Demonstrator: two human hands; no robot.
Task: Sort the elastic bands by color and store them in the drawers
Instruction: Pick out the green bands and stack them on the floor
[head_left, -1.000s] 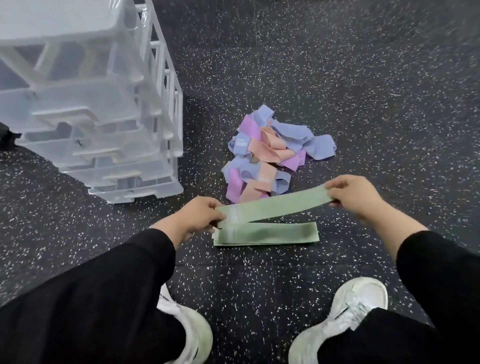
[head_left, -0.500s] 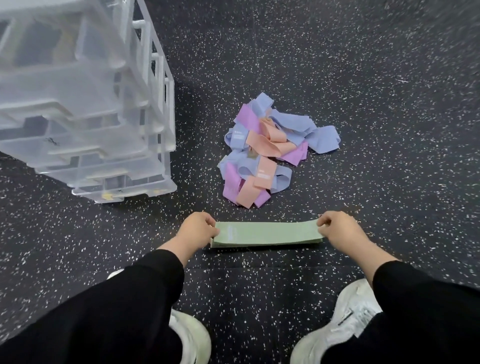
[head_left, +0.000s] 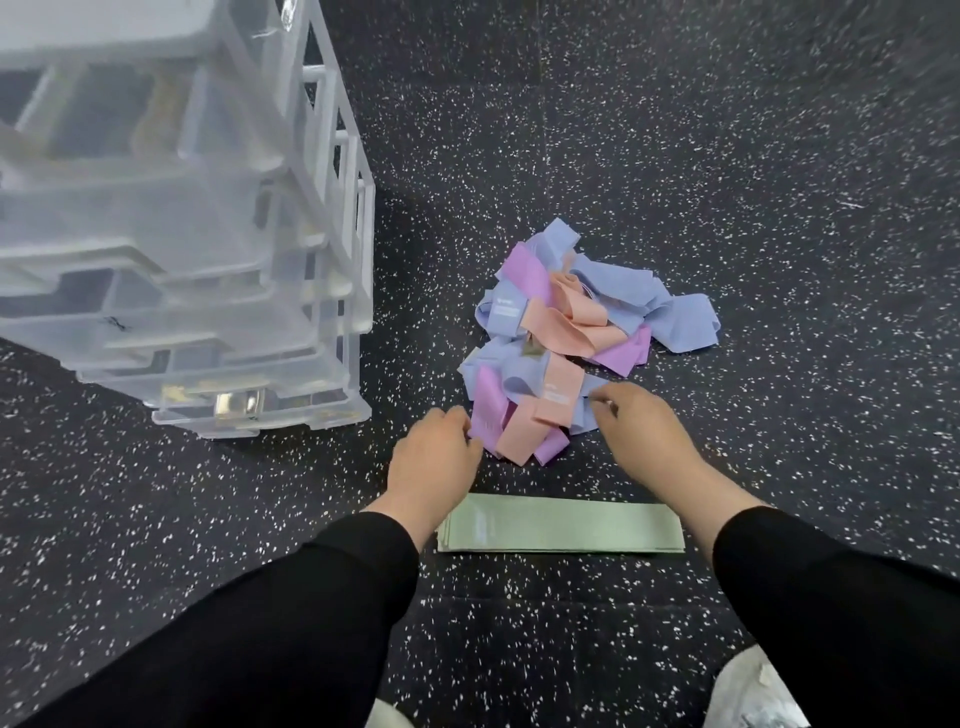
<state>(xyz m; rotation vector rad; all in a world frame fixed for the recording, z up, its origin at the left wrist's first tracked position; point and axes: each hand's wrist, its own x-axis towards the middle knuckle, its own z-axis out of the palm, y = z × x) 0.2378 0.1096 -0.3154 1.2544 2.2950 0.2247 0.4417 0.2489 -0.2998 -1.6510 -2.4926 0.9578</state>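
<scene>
On the speckled rubber floor (head_left: 675, 130), from left to right, sit the clear plastic drawers (head_left: 171, 291), the left hand (head_left: 436, 452) with fingers curled at a purple strip, the tangled pile of bands (head_left: 576, 338) and the right hand (head_left: 639, 431), fingers loosely bent on its near edge. Whether either grips anything, I cannot tell. Flat green bands (head_left: 561, 525) lie stacked near the person; it seems best to lift one soft, limp strip clear of the tangle before pulling.

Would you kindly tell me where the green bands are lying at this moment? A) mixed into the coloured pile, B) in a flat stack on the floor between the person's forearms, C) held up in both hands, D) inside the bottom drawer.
B: the green bands lie flat and stacked on the floor, apart from the mixed pile, with both hands beyond them at that pile.
</scene>
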